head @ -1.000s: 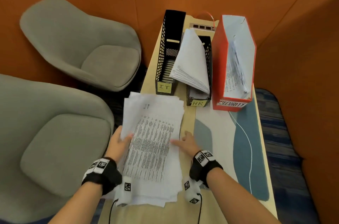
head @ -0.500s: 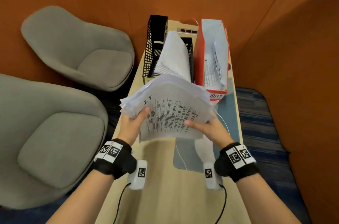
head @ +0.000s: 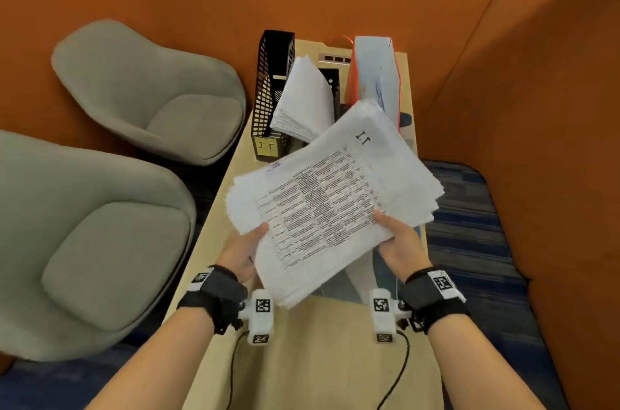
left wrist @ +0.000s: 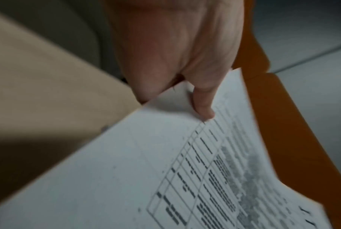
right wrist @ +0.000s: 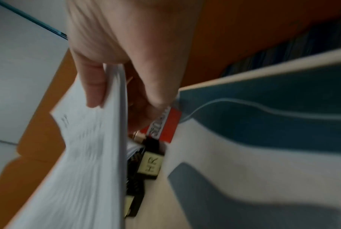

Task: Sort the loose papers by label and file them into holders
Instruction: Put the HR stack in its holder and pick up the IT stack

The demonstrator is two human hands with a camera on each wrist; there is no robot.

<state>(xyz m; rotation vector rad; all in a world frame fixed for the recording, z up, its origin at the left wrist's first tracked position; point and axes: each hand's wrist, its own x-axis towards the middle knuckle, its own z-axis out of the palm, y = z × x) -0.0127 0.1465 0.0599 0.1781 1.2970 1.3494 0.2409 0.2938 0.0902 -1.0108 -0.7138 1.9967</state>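
A thick stack of printed papers (head: 332, 198) marked "IT" is held above the table, turned so its heading points to the far right. My left hand (head: 246, 247) grips its near left edge, thumb (left wrist: 202, 106) on the top sheet (left wrist: 185, 178). My right hand (head: 397, 243) grips the near right edge, thumb (right wrist: 94, 88) on top of the stack (right wrist: 87, 162) and fingers beneath. Behind stand a black mesh holder (head: 270, 97) labelled IT, a second black holder labelled HR (right wrist: 150, 166) with papers (head: 303, 101) leaning out, and a red holder (head: 375, 74) with papers inside.
The narrow wooden table (head: 302, 359) carries a blue and white mat (right wrist: 263, 139) with a white cable (right wrist: 244, 102) on it. Two grey chairs (head: 100, 242) stand to the left. Orange walls (head: 503, 74) close in behind and to the right.
Both hands lifted the IT stack off the table, raised it, and rotated it clockwise so the heading now points right. The head view moved back and up.
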